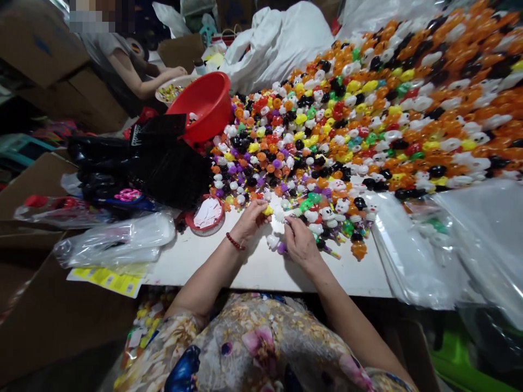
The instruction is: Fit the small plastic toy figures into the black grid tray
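yellow toy piece (268,210) pinched in left hand (250,220) fingertips, held at near edge of toy pile (368,120) for easy reach; right hand (300,242) curled on small white piece (289,220), grip unclear; red basin (204,103) far left; white table (253,267).

Hands (278,231) amid toy heap (368,109)

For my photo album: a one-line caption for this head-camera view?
Two hands, left hand holding a yellow toy, right hand beside it.
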A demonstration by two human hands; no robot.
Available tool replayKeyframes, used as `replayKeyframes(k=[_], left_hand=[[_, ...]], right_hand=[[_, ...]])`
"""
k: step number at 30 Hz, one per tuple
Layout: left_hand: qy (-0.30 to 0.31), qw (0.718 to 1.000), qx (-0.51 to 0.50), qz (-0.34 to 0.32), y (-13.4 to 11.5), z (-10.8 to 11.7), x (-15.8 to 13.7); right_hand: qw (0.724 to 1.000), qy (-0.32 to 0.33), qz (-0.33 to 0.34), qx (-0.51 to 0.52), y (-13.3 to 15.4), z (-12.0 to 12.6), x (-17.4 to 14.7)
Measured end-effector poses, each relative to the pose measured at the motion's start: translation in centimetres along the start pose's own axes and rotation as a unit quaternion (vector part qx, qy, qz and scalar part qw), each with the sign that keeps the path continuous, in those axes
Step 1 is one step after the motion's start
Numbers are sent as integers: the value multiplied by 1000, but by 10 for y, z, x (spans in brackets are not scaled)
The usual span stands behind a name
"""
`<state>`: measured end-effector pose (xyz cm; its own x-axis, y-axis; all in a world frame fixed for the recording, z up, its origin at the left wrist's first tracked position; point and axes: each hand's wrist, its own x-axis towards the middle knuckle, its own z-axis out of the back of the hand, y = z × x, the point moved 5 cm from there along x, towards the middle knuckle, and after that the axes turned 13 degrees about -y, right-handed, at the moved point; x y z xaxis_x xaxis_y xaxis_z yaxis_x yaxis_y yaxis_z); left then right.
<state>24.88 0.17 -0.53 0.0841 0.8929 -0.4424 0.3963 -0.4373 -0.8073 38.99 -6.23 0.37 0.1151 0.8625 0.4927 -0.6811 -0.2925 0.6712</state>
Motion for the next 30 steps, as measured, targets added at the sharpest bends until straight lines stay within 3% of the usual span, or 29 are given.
replayKeyframes(k=[8, 14, 20, 24, 27, 30], left_hand=[[41, 999, 19, -10, 10, -4, -9], [61, 995, 76, -36, 21, -6, -17], [2, 984, 133, -119, 33, -9, -35], [-76, 958, 223, -162, 40, -7, -48], [-112, 944, 264, -164, 45, -4, -52], [-91, 957, 246, -125, 46, -3, -48]], right_hand=[[998, 10, 61, -1, 3, 13, 0], [998, 29, 58, 0, 0, 16, -3], [999, 26, 32, 15, -1, 11, -14], [999, 23, 30, 13, 4, 10, -23], [999, 24, 20, 9, 4, 7, -28], [997, 49, -23, 53, -2, 2, -27]])
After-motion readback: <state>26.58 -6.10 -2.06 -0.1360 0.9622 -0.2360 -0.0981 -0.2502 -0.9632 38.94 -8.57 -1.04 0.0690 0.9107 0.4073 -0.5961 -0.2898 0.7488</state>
